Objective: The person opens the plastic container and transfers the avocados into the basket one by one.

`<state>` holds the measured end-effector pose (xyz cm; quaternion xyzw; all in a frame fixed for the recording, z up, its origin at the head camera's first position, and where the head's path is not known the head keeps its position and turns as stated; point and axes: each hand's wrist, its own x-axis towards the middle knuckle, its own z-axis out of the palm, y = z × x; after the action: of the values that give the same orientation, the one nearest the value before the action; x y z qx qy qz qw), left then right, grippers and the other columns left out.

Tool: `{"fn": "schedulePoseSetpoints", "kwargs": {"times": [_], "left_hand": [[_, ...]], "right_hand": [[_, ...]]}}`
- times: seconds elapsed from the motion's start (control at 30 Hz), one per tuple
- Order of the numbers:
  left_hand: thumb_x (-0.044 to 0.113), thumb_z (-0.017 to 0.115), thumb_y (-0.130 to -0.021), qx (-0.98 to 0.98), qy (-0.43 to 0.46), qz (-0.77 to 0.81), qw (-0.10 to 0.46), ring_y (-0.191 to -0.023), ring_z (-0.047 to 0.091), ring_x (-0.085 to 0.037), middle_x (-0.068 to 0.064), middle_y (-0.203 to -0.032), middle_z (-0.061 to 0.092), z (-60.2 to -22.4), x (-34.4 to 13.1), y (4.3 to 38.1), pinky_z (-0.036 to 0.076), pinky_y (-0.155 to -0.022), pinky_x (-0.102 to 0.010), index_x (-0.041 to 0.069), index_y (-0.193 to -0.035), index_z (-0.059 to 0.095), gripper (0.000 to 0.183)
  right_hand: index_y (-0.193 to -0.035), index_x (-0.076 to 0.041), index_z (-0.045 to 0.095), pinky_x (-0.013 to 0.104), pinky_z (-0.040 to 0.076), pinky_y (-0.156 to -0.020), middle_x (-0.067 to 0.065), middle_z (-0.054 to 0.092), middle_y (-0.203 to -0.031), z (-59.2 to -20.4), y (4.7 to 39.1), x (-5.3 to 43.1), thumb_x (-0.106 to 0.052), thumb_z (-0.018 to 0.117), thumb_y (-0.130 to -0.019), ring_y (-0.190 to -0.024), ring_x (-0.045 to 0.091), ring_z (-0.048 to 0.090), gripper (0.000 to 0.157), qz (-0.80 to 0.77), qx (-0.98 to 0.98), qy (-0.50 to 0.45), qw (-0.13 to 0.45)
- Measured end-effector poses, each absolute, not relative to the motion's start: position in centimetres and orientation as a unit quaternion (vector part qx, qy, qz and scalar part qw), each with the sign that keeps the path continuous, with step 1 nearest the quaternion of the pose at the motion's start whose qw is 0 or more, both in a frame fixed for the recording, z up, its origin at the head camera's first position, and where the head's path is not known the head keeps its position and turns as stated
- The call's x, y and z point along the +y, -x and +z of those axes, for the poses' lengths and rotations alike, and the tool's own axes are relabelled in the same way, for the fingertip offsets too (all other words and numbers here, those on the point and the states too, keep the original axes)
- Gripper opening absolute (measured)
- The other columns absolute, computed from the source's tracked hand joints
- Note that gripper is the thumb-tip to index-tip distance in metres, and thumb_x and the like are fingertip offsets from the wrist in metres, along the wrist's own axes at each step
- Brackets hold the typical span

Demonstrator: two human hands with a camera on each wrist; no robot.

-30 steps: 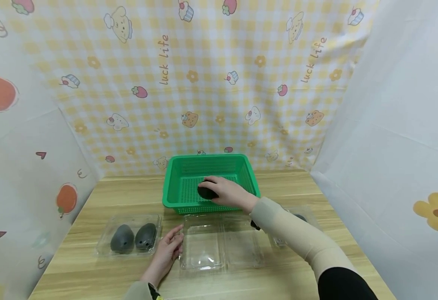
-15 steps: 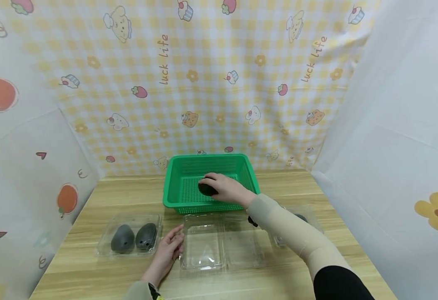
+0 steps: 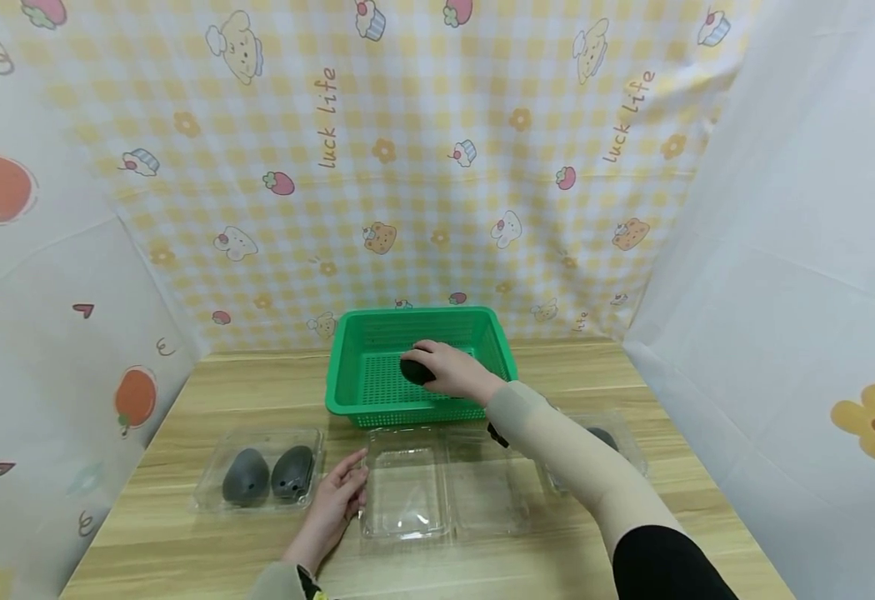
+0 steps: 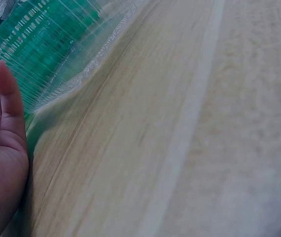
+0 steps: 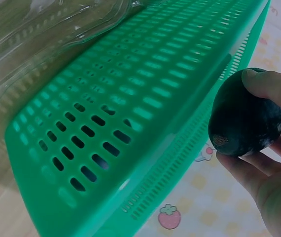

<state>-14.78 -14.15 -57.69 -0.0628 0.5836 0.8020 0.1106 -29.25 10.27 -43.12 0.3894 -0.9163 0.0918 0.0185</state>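
Observation:
My right hand [image 3: 452,369] grips a dark avocado [image 3: 417,369] above the green basket [image 3: 334,367]. In the right wrist view, the avocado [image 5: 244,116] shows a rough brown stem end, with thumb on one side and fingers on the other. My left hand [image 3: 335,500] rests on the table with its fingers against the left edge of an open clear clamshell box [image 3: 405,493]. Its lid lies flat to the right. In the left wrist view, the left fingers [image 4: 7,94] stand fairly straight beside the clear plastic.
At left, a closed clear box [image 3: 205,483] holds two dark avocados [image 3: 246,477]. Another clear box [image 3: 628,433] at right is partly hidden by the right forearm, with a dark avocado [image 3: 602,436] visible. A patterned cloth [image 3: 422,192] hangs behind the table.
My right hand, with the avocado, has risen slightly and shifted a little back and to the right over the basket. The left hand and boxes have stayed in place.

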Motion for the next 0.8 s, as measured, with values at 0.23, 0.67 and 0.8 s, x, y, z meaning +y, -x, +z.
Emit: {"fn": "schedulePoseSetpoints", "kwargs": {"times": [0.23,0.67,0.8], "left_hand": [[0.015,0.061,-0.096,0.581,0.052,0.805,0.107,-0.059,0.050,-0.008,0.003,-0.075,0.050,-57.7,-14.2,14.7,0.045,-0.052,-0.019,-0.002,-0.143,0.039,0.054],[0.010,0.059,-0.097,0.570,0.065,0.811,0.115,-0.057,0.049,-0.008,0.001,-0.074,0.049,-57.5,-14.1,14.7,0.045,-0.051,-0.020,0.000,-0.144,0.039,0.052],[0.010,0.058,-0.097,0.567,0.069,0.812,0.117,-0.056,0.049,-0.008,0.001,-0.074,0.048,-57.5,-14.2,14.7,0.045,-0.051,-0.020,0.000,-0.144,0.039,0.052]], "right_hand": [[-0.143,-0.019,0.046,0.041,0.047,-0.095,0.010,0.045,-0.141,-44.0,30.2,10.2,-0.017,0.072,-0.088,-0.122,0.027,0.051,0.061,0.098,-0.920,-0.380,0.004],[-0.143,-0.021,0.046,0.041,0.046,-0.096,0.008,0.045,-0.142,-45.8,31.2,9.9,-0.016,0.071,-0.089,-0.123,0.026,0.050,0.060,0.126,-0.937,-0.323,-0.036],[-0.143,-0.020,0.046,0.041,0.046,-0.096,0.008,0.045,-0.141,-46.1,31.5,9.8,-0.016,0.071,-0.089,-0.122,0.026,0.050,0.060,0.129,-0.940,-0.313,-0.043]]}}
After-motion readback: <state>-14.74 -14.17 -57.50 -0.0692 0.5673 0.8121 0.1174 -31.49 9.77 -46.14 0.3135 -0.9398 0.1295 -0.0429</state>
